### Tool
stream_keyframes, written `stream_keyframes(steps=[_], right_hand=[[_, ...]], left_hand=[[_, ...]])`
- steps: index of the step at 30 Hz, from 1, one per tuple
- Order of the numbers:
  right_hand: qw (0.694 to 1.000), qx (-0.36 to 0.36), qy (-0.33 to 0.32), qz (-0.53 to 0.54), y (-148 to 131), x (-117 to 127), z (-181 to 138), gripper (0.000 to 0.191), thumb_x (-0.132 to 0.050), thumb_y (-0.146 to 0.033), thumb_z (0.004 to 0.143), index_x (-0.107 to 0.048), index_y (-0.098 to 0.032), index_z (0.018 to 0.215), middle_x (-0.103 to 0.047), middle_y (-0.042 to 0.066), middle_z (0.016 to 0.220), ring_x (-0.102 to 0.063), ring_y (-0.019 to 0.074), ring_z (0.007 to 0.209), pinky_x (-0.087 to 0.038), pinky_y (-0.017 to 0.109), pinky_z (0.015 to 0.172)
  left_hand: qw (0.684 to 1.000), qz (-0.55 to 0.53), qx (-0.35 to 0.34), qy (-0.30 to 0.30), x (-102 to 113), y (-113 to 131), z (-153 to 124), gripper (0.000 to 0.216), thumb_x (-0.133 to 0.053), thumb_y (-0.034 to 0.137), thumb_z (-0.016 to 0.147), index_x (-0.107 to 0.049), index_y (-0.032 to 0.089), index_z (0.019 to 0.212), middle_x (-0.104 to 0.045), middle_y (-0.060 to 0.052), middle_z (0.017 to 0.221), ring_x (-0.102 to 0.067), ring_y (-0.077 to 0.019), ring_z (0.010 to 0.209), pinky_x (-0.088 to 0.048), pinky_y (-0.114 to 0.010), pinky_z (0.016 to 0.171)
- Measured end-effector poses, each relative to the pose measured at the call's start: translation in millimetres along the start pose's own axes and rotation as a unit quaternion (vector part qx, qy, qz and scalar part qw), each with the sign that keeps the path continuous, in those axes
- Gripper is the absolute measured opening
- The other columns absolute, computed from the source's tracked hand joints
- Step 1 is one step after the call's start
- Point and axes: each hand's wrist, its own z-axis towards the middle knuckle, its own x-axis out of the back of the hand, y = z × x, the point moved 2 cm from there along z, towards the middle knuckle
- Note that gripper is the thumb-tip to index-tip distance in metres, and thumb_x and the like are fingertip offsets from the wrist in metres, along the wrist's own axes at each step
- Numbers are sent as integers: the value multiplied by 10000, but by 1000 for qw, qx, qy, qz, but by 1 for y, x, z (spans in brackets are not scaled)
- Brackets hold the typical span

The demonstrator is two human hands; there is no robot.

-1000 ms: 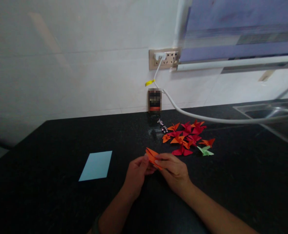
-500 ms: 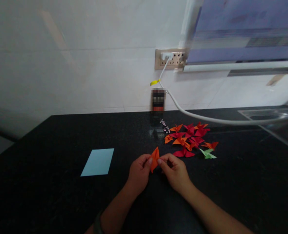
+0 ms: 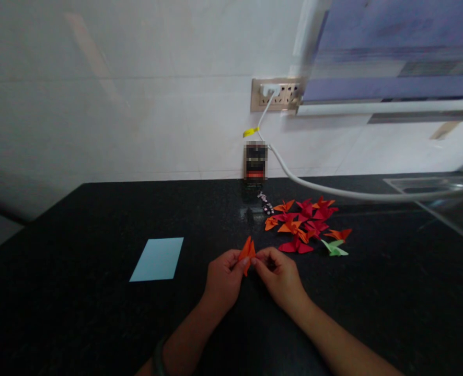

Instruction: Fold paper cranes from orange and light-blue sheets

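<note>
Between my two hands is a small folded piece of orange origami paper (image 3: 246,251), with two points sticking up and one pointing down. My left hand (image 3: 224,277) pinches its left side between thumb and fingers. On the right side, my right hand (image 3: 280,274) grips it with thumb and forefinger, the other fingers curled. Just beyond my right hand lies a group of folded paper cranes (image 3: 292,226) in red and orange. A pale green paper crane (image 3: 335,248) sits at the group's near right. Left of my hands a light blue paper sheet (image 3: 159,259) lies flat.
A black countertop (image 3: 98,224) meets a tiled wall. A phone-like blurred object (image 3: 255,163) leans there, with a beaded strap (image 3: 266,203) before it. A white cable (image 3: 325,189) runs from the socket (image 3: 274,95) across the right. A sink edge (image 3: 431,201) is at far right.
The orange paper has changed from a single upper point to two separate upper points. Both hands keep their pinch on it and have barely moved.
</note>
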Motion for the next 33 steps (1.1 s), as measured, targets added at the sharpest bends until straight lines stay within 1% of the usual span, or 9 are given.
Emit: stream_keyframes(steps=[3, 6, 11, 15, 18, 21, 25, 29, 33], right_hand=[[1000, -5, 1, 3, 0, 0, 1, 127, -558, -289, 730, -591, -167, 709, -562, 2, 579, -499, 118, 514, -381, 215, 473], [1000, 9, 0, -25, -3, 2, 0, 160, -536, -270, 742, -593, -164, 636, -576, 5, 576, -503, 116, 524, -379, 211, 486], [999, 3, 4, -33, -3, 3, -1, 177, -527, -250, 732, -537, -158, 582, -509, -18, 523, -455, 96, 489, -341, 197, 458], [998, -44, 6, 35, 1, -1, -1, 190, -541, -237, 690, -459, -171, 532, -432, -49, 469, -390, 72, 428, -302, 184, 407], [986, -119, -14, 116, 1, -2, 0, 192, -554, -256, 666, -436, -176, 536, -423, -65, 423, -368, 59, 368, -283, 175, 365], [963, -166, -57, 207, -4, -3, 1, 215, -565, -332, 678, -486, -155, 585, -509, -39, 460, -422, 57, 357, -318, 175, 369], [943, -161, -87, 278, -7, -3, 3, 267, -582, -391, 692, -543, -129, 657, -582, -2, 551, -486, 59, 405, -378, 184, 423], [939, -161, -78, 294, -5, -3, 4, 256, -631, -371, 662, -524, -139, 682, -546, -37, 507, -465, 51, 383, -367, 173, 399], [935, -162, -77, 307, -4, -4, 4, 277, -668, -353, 615, -527, -152, 746, -504, -67, 506, -446, 52, 390, -394, 174, 380]], left_hand=[[1000, 25, -16, 2, -1, -1, 0, 180, -499, 285, 733, -631, 168, 773, -635, -1, 652, -573, -139, 607, -418, -220, 563], [999, 44, -28, 4, -1, -2, 0, 203, -488, 306, 742, -635, 169, 772, -635, -1, 659, -577, -142, 618, -423, -223, 567], [994, 89, -64, 4, -1, -3, -1, 198, -477, 287, 754, -645, 187, 788, -632, 11, 656, -575, -131, 619, -418, -214, 576], [986, 133, -96, -15, -2, -3, -3, 212, -460, 278, 775, -651, 194, 815, -650, 2, 702, -583, -131, 640, -414, -211, 597], [983, 145, -108, -19, -2, -1, -5, 212, -458, 265, 780, -651, 197, 837, -663, -7, 759, -592, -133, 677, -412, -212, 629], [988, 120, -94, -7, -1, 2, -4, 194, -468, 274, 774, -642, 187, 772, -652, -1, 691, -585, -129, 634, -411, -209, 605], [998, 39, -40, 0, 0, 4, -2, 170, -491, 271, 755, -624, 167, 734, -643, -1, 656, -579, -128, 608, -413, -207, 579], [999, -39, 6, 0, -1, 5, 0, 121, -535, 235, 713, -615, 146, 726, -629, 5, 626, -558, -116, 572, -403, -200, 545], [995, -95, 21, -14, -2, 1, 2, 132, -555, 254, 700, -619, 139, 707, -597, 15, 595, -518, -104, 546, -390, -202, 537]])
